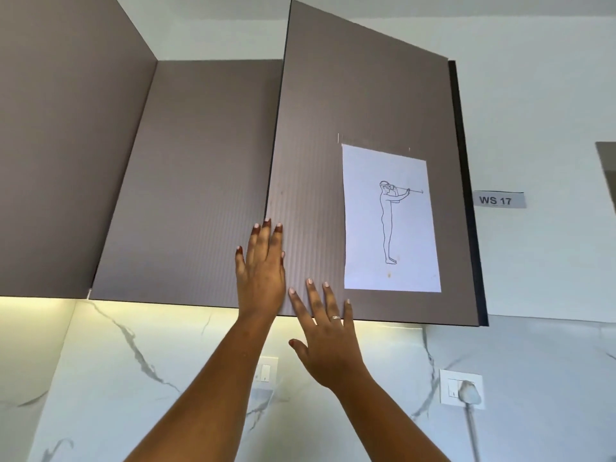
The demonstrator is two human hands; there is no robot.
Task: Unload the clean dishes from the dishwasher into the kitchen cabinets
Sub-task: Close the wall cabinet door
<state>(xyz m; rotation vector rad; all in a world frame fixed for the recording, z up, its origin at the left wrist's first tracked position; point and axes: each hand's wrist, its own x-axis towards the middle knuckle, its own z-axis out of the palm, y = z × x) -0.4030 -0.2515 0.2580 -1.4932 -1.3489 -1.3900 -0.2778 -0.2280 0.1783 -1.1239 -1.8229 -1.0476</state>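
The left hand (pixel 261 271) is lying flat against the face of the upper cabinet door (pixel 313 168), fingers (pixel 266 238) straight and slightly apart, gripping nothing; its fingertips are sitting at the door's free left edge. The right hand (pixel 328 341) is reaching up just below it with fingers (pixel 313 296) spread wide and empty, their tips overlapping the door's lower edge; whether they are touching it cannot be told. A ring (pixel 336 317) is showing on one right finger.

The door is standing ajar, swung out from the neighbouring closed door (pixel 186 181), so the cabinet interior is staying hidden behind it. A taped paper sheet (pixel 391 218) on the door is carrying a line drawing of a standing figure holding something at eye level, with an arrow pointing right. On the wall to the right a small sign (pixel 499 199) is reading "WS 17". Below, a marble backsplash (pixel 133 378) is carrying a white socket (pixel 461 388) with a plug in it; a second switch plate is partly covered by the arms. No dishes or dishwasher are appearing in view.
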